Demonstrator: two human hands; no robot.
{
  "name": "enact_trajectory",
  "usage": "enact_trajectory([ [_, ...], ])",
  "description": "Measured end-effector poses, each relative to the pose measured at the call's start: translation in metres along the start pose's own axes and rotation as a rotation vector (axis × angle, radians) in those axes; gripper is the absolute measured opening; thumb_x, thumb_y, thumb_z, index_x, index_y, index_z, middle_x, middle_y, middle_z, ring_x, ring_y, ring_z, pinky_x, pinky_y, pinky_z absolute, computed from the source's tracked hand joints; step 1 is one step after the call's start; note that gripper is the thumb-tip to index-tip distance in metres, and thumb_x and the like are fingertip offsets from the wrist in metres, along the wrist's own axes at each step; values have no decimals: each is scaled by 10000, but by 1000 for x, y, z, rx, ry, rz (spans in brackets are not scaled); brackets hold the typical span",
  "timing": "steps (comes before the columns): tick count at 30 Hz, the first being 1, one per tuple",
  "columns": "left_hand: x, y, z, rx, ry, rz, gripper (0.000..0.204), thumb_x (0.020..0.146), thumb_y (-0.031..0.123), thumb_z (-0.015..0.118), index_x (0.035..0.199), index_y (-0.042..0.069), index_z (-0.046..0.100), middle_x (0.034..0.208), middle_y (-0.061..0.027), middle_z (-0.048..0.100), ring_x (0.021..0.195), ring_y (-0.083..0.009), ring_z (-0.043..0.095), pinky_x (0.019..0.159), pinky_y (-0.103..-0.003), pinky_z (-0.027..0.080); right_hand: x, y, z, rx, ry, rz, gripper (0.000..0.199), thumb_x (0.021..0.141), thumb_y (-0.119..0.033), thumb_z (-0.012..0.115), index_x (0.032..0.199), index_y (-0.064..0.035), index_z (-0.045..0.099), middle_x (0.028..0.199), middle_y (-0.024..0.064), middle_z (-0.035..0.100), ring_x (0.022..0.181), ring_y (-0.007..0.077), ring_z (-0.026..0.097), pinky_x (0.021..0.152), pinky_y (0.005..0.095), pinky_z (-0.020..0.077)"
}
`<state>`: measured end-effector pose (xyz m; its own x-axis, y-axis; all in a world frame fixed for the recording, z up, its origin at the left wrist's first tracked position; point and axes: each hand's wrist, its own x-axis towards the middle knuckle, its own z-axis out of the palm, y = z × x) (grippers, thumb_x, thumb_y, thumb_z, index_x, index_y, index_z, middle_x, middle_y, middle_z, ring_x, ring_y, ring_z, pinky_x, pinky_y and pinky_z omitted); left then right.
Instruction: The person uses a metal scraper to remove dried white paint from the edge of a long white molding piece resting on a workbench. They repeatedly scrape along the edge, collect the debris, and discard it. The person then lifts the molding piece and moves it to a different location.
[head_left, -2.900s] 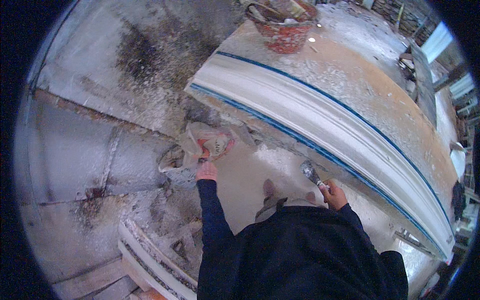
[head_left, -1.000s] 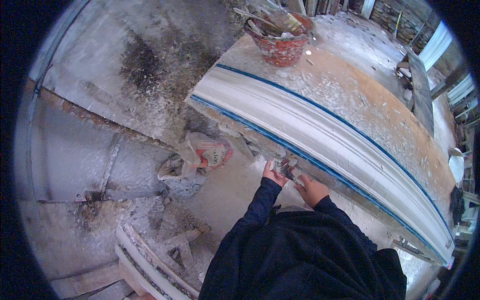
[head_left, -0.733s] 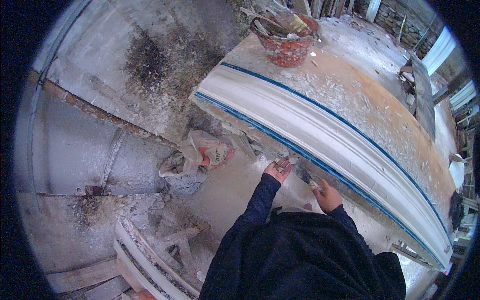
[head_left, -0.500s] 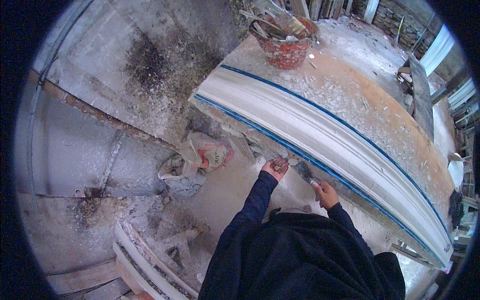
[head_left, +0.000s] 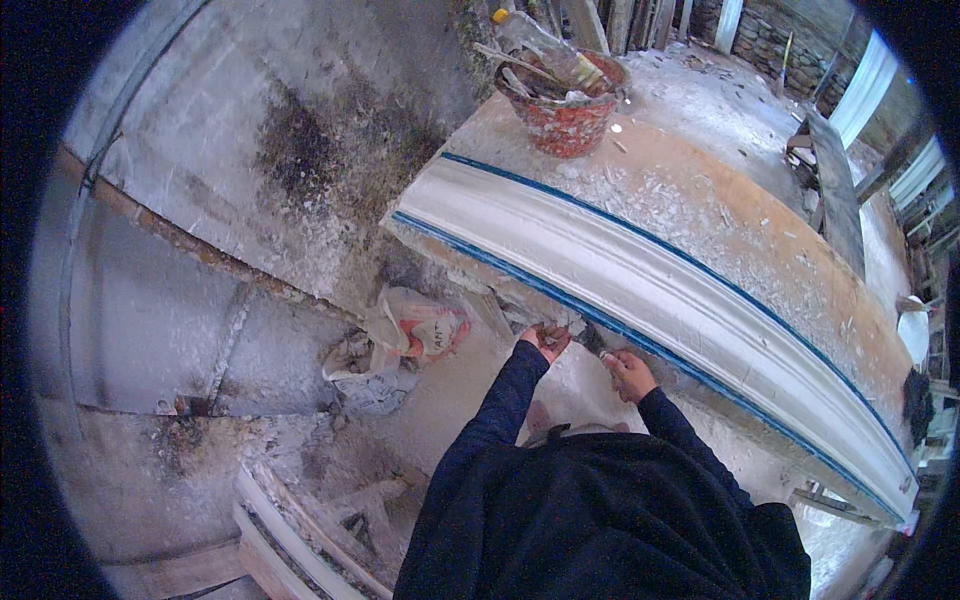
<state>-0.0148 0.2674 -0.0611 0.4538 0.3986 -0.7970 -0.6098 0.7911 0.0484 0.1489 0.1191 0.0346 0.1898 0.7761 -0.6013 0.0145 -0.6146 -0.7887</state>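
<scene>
A long white ribbed moulding (head_left: 640,265), edged in blue along both sides, lies aslant on a worktable (head_left: 690,190). Close to its near blue edge is my left hand (head_left: 548,340), palm up with the fingers loosely curled and apart; I make out nothing gripped in it. My right hand (head_left: 631,376) is wrapped around the handle of a putty knife (head_left: 593,341). The dark blade points up and left, under the table's near edge, a short way from my left fingertips. A small pale lump (head_left: 577,327) shows between fingertips and blade; what it rests on is unclear.
On the table's far left end stands a red plaster-splashed bucket (head_left: 563,125) holding a plastic bottle (head_left: 545,48) and sticks. White chips litter the tabletop. A crumpled printed sack (head_left: 420,325) lies left of my hands. Curved pale moulding pieces (head_left: 305,535) lie lower left.
My right hand and the putty knife have moved left, closer to my left hand. My left hand has shifted slightly left and down, its fingers more curled. The view has tilted a little.
</scene>
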Motion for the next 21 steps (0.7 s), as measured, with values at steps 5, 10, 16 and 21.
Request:
enact_trajectory([
  [5,-9,-9,13,12,10,66,290,896,220,337,846,-32,470,880,-194,518,826,-311,530,809,-482,456,6,8,10,-217,178,-56,373,842,-413,490,895,-47,529,533,39,483,397,127,464,327,272,351],
  [10,13,3,-16,-120,-79,-40,287,896,221,342,870,-35,469,801,-153,512,793,-303,522,801,-487,452,16,-20,31,-230,164,-131,367,849,-410,478,853,-45,515,519,45,488,389,127,470,330,274,355],
  [16,3,4,-13,-13,-144,-34,252,870,244,367,872,8,456,751,-104,512,785,-302,520,778,-459,460,9,-3,19,-148,43,-105,350,860,-402,468,915,-60,517,516,42,488,373,125,454,332,263,340],
  [21,-23,-6,13,143,-39,55,229,864,246,354,895,75,503,829,-80,566,810,-274,539,744,-453,465,19,26,22,-550,150,-372,341,849,-386,492,1014,-89,516,575,83,540,501,192,549,468,329,434],
])
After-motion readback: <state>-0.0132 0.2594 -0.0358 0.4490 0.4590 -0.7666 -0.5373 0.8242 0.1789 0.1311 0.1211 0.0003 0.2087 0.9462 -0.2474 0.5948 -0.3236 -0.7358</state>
